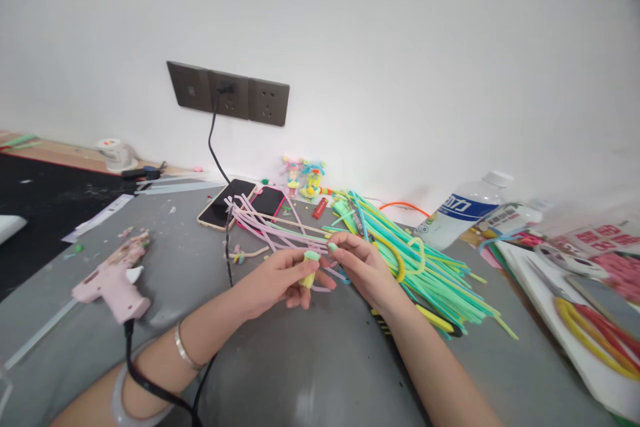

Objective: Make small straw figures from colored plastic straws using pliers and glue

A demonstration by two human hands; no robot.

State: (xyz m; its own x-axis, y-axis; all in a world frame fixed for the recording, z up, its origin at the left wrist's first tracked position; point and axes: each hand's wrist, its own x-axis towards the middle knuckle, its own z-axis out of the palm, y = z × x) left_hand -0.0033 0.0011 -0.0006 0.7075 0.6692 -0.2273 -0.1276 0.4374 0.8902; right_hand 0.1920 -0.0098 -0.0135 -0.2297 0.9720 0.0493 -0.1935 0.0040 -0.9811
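Note:
My left hand (273, 280) is closed around a small yellow fuzzy pipe cleaner piece (308, 275) with a pale green top, held between thumb and fingers. Just to its right, my right hand (364, 272) pinches a tiny mint-green fuzzy bit (333, 247) at its fingertips. The two hands are close together above the grey table (300, 360). Behind them lie pink pipe cleaners (273, 233), and a large bundle of green and yellow pipe cleaners (425, 267) spreads beyond my right hand. Two small fuzzy figures, one pink (292, 173) and one blue and yellow (313, 180), stand by the wall.
On the left rests a pink glue gun (115, 283), its black cord running under my left forearm. Two phones (227, 203) lie at the back. A water bottle (463, 207) and scissors (585, 320) are on the right. A yellow-and-black cutter (435, 320) sits beside my right forearm.

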